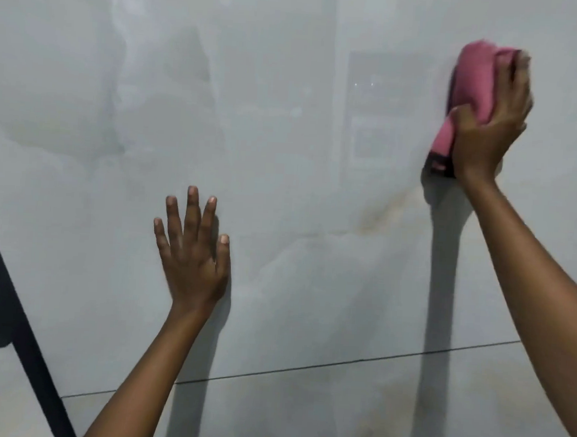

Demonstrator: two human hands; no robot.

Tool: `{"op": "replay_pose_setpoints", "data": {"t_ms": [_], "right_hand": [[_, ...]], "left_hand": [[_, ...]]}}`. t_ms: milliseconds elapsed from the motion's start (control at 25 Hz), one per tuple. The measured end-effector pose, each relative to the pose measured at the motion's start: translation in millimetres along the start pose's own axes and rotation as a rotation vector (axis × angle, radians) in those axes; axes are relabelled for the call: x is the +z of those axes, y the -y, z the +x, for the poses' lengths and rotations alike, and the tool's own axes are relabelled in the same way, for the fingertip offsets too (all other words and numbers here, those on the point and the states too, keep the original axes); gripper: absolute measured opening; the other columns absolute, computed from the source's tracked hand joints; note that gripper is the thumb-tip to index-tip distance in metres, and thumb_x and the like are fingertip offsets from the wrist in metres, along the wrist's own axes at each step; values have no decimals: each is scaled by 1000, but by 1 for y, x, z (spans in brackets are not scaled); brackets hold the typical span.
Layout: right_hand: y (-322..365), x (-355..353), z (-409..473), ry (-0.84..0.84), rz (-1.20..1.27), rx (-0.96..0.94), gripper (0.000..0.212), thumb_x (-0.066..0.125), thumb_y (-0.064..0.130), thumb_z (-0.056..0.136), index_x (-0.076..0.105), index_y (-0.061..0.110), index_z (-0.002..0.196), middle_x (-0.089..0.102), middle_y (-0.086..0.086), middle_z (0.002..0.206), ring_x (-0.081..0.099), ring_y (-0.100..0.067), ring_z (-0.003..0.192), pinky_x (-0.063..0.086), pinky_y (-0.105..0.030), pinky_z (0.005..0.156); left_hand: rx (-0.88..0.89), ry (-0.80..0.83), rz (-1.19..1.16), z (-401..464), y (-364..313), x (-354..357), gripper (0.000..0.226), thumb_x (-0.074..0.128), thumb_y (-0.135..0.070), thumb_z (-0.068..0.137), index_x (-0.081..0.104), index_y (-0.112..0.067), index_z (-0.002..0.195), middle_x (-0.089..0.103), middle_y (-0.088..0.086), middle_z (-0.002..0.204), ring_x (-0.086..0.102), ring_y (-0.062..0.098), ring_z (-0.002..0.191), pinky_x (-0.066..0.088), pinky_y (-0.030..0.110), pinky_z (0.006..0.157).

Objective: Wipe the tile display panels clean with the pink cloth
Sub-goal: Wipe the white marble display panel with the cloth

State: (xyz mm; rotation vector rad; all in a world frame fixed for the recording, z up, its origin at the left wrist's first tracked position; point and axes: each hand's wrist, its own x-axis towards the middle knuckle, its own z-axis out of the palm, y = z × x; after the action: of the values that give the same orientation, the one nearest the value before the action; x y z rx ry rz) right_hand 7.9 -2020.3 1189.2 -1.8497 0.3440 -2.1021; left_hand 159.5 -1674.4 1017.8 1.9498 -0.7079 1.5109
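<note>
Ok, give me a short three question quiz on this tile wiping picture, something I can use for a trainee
1. True or false: the left hand grips the pink cloth.
2. Which hand presses the pink cloth to the tile panel? A) left B) right C) both
3. Fill in: the brownish stain on the panel lies ____ the cloth, to its left.

Key:
1. False. The left hand lies flat on the panel with fingers spread.
2. B. The right hand holds the cloth.
3. Below.
</note>
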Motion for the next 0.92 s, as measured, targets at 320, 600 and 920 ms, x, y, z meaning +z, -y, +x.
{"op": "replay_pose_setpoints", "data": {"t_ms": [320,600,920], "right_hand": [[70,39,-240,528,-89,-1039,57,47,35,86,54,15,139,46,-5,148,34,-33,142,24,-41,112],[30,46,-45,232,18,-582,66,56,29,75,49,13,139,44,-23,146,38,-36,137,29,-46,115],[78,46,33,48,54,-78,77,49,39,80,35,8,149,33,-12,155,30,-28,143,13,-35,119]], "left_hand": [[126,33,153,8,9,12,59,32,-29,100,13,-24,156,1,-3,163,1,27,150,3,49,120],[95,-19,53,85,-13,-16,54,32,-30,100,26,-23,153,16,2,162,3,24,150,-3,43,120],[35,-49,174,140,-9,-11,58,26,-35,101,11,-26,156,3,-2,164,-4,25,151,-3,46,121]]}}
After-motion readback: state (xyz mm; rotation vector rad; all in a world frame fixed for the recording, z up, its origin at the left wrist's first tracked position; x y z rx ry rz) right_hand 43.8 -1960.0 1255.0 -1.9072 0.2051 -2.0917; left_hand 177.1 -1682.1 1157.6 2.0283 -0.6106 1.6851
